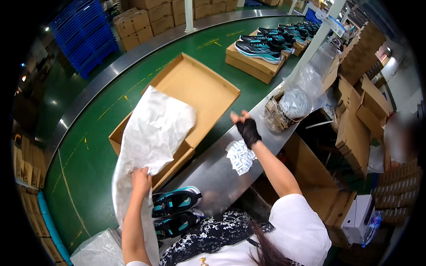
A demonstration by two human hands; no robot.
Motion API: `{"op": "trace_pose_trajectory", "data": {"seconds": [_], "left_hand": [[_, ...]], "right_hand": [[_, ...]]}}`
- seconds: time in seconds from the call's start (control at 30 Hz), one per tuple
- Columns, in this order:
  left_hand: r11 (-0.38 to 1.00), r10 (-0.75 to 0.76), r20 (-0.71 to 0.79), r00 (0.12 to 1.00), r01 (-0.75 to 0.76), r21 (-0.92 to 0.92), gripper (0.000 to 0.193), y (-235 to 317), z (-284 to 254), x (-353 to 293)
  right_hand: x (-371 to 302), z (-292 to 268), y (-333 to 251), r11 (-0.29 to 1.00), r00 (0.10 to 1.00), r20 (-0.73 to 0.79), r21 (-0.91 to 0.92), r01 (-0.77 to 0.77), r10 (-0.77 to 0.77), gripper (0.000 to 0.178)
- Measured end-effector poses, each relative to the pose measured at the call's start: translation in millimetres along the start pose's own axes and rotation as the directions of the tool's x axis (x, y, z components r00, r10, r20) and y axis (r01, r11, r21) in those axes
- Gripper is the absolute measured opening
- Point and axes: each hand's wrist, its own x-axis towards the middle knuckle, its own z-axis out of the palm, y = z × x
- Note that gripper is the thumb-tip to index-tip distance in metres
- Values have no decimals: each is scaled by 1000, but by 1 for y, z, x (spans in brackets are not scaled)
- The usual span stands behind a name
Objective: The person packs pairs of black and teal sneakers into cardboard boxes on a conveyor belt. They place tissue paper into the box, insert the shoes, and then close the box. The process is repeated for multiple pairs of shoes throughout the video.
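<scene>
My left hand (141, 181) is closed on the lower edge of a white sheet of wrapping paper (155, 126). The sheet lies across an open brown shoebox (171, 170) and its lid (206, 95), then trails down along my left forearm. My right hand (248, 129), in a black fingerless glove, is above the steel ledge with its fingers curled inward; blur hides whatever is between them. Just below it lies a pile of small white packets (240, 157). Two black and teal running shoes (177, 201) sit between the box and my body.
A green conveyor (95, 146) curves past the metal ledge (213, 177). More shoes (262, 46) stand on boxes farther along. A basket with clear plastic bags (288, 108) is at right, near a post (317, 42). Another person (390, 146) is at far right, among cartons (355, 128).
</scene>
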Motion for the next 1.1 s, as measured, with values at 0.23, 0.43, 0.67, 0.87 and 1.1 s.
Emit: {"op": "trace_pose_trajectory", "data": {"seconds": [0.23, 0.43, 0.67, 0.87, 1.1], "left_hand": [[858, -122, -184, 975, 10, -513, 19, -4, -28, 16], [826, -291, -247, 924, 112, -553, 18, -22, -79, -13], [904, 87, -573, 815, -306, -298, 24, 20, -76, 26], [929, 211, -487, 847, -329, -169, 59, 69, -76, 22], [975, 219, -285, 933, -197, 104, 64, 19, -58, -49]], "right_hand": [[-17, 15, 185, 630, 928, 298, -682, 372, -225, 18], [-67, 5, 18, 897, 914, -32, -208, 391, -405, 18], [-87, 67, -148, 801, 708, 461, 9, 599, -535, 84], [-23, 158, -179, 914, 959, 101, 344, 215, -264, 37], [106, 108, -125, 947, 940, -123, -83, 310, -318, 46]]}}
